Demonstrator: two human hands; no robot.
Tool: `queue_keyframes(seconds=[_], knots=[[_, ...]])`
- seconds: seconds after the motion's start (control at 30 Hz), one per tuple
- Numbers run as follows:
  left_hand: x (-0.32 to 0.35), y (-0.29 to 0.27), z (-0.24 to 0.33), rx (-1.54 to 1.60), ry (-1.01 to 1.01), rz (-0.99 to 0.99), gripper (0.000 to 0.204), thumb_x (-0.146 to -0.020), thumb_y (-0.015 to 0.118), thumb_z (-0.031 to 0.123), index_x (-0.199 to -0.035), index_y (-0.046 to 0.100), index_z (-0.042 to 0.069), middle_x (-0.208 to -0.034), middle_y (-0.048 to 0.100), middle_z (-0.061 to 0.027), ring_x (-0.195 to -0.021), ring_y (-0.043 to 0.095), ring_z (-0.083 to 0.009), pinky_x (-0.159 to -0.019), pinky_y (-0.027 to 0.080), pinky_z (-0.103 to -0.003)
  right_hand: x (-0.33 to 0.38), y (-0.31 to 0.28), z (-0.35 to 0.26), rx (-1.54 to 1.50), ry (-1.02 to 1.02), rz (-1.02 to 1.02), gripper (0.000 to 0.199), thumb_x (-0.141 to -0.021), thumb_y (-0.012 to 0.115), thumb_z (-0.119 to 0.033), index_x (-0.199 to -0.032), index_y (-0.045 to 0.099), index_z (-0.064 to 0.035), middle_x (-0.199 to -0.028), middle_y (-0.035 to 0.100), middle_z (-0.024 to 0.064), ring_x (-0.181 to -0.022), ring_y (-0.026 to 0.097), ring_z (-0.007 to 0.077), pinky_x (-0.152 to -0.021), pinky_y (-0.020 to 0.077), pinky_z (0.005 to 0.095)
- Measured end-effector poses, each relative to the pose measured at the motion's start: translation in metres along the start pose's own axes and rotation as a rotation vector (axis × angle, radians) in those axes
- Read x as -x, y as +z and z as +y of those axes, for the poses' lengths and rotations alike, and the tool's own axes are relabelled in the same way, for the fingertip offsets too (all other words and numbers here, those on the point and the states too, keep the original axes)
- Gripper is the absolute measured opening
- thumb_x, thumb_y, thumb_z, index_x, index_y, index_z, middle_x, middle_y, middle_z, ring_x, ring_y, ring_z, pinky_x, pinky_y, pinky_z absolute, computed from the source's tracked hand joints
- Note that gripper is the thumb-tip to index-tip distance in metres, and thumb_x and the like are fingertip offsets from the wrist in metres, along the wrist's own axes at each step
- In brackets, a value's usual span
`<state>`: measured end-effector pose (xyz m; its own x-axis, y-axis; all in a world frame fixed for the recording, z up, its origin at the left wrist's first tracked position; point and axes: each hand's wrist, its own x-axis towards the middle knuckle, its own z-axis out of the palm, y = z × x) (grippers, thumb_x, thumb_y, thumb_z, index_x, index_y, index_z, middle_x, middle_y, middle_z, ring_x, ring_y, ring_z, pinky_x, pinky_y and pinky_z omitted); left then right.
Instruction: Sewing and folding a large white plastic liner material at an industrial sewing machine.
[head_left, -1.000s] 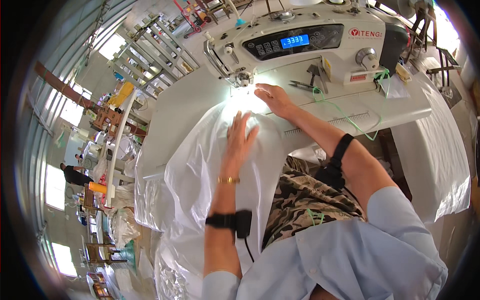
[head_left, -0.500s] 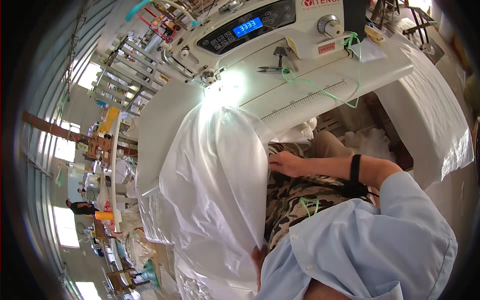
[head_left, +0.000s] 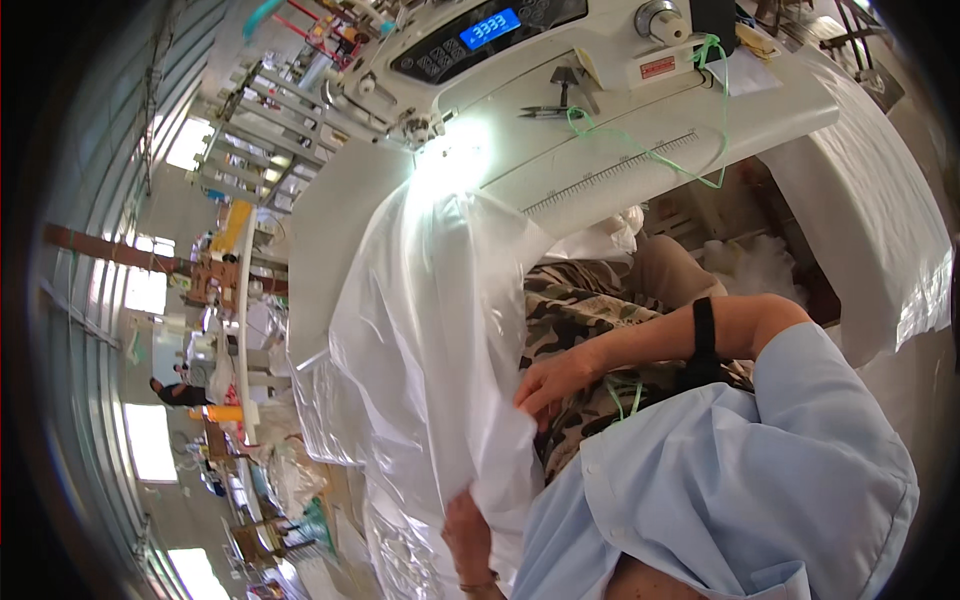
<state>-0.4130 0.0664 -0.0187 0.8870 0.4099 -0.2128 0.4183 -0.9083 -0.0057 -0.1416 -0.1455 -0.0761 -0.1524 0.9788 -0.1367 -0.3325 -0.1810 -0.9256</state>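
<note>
Our right hand bends at the right edge of the white sheet, our left hand curls lower against it; whether either grips, we cannot tell. The sheet hangs off the surface below the sewing machine. We judge it light, limp, slippery, best pinched along its edge.

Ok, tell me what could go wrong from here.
The left hand and right hand are low at the sheet: a tug might drag it askew at the machine.

The sheet's folds bunch toward the glare, so a crease could get caught there.

The green thread loops past the table's front edge and might snag.
</note>
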Motion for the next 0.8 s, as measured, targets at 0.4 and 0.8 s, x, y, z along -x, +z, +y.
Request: queue_keyframes(seconds=[0.4, 0.8], knots=[[-0.088, -0.102, 0.150, 0.424, 0.658, 0.115, 0.019, -0.083, 0.068, 0.012, -0.097, 0.063, 0.000, -0.091, 0.064, -0.0106, -0.075, 0.065, -0.0218, -0.062, 0.052, -0.031, -0.010, 0.070, -0.005, 0.644, -0.259, 0.169, 0.032, -0.091, 0.057, -0.030, -0.094, 0.062, 0.0014, -0.086, 0.065, 0.0136, -0.084, 0.061, 0.0299, -0.078, 0.0486, 0.0361], [-0.091, -0.075, 0.108, 0.426, 0.475, 0.431, 0.010, -0.081, 0.058, -0.002, -0.090, 0.058, 0.002, -0.079, 0.062, -0.0091, -0.067, 0.062, -0.0233, -0.063, 0.048, -0.034, 0.035, -0.032, 0.014, -0.272, -0.222, 1.064, 0.028, -0.089, 0.057, -0.028, -0.105, 0.066, -0.0062, -0.086, 0.066, 0.0017, -0.077, 0.059, 0.0126, -0.076, 0.0488, 0.0332]])
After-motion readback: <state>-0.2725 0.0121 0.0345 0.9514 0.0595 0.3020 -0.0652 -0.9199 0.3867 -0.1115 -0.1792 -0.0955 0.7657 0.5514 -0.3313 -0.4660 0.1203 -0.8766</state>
